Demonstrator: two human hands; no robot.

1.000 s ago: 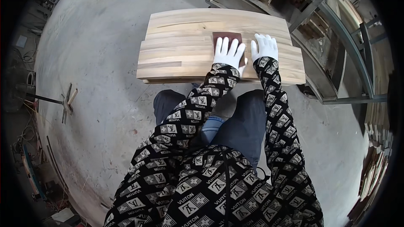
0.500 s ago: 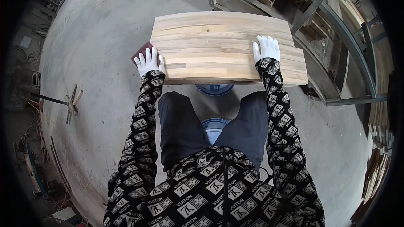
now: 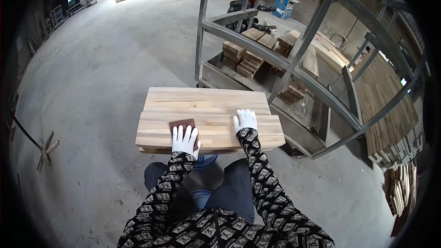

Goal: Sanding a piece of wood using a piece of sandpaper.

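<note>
A pale wooden panel (image 3: 209,103) made of glued strips lies before me, with another board edge showing under its front. My left hand (image 3: 185,140), in a white glove, presses flat on a reddish-brown sheet of sandpaper (image 3: 182,123) over the panel's left part. The sheet shows past the fingertips and beside the thumb. Also gloved in white, my right hand (image 3: 245,120) rests palm down on the panel's right part, its fingers stretched out and holding nothing. Part of a blue round container (image 3: 205,161) shows below the panel's front edge.
A grey metal rack (image 3: 257,43) stands beyond the panel to the right, with stacked wood blocks (image 3: 250,64) inside it. Long boards (image 3: 386,105) are piled at the far right. A small metal stand (image 3: 45,150) is on the floor at left.
My left hand has moved the sandpaper from the panel's left edge inward onto its top. My right hand stays on the right part. The view has tilted up, showing more of the rack and room.
</note>
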